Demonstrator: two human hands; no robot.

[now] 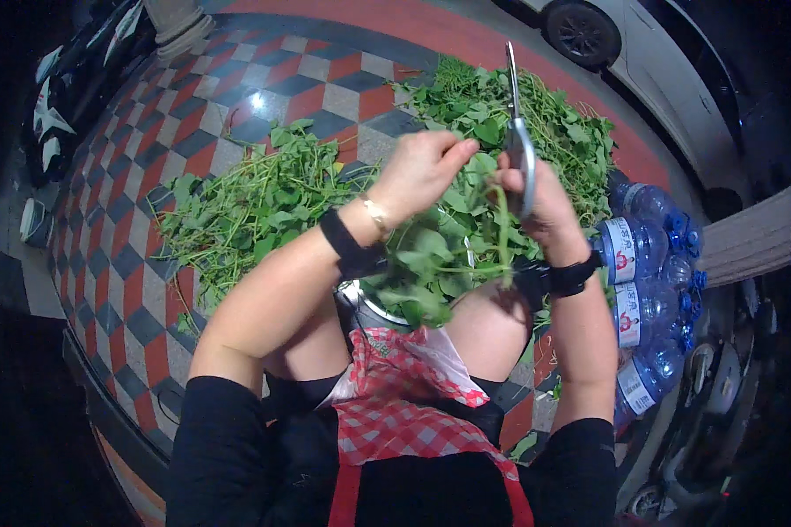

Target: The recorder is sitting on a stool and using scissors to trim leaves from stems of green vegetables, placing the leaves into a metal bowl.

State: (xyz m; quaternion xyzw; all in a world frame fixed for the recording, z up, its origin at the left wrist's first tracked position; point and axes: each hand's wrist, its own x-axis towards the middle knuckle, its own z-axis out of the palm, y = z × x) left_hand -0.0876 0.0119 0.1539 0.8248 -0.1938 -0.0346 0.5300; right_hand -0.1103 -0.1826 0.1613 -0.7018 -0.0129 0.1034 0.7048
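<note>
My right hand (537, 197) is shut on a pair of metal scissors (521, 141), blades pointing up and away; a leafy green stem (503, 230) hangs down beside its fingers, its lower leaves blurred. Just left of it is my left hand (428, 168), thumb and forefinger close together near a leaf; whether they pinch anything I cannot tell. Below both hands, between the knees, a round metal-rimmed bowl (379, 311) holds cut greens. One heap of leafy vines (263, 197) lies on the floor at left, and a larger heap of vines (567, 138) at upper right.
Several large clear plastic bottles (652, 309) with blue caps stand at the right. A parked car (666, 79) is at the upper right, a column base (181, 29) at the upper left. A small bucket (34, 222) sits far left on the patterned tile floor (145, 263).
</note>
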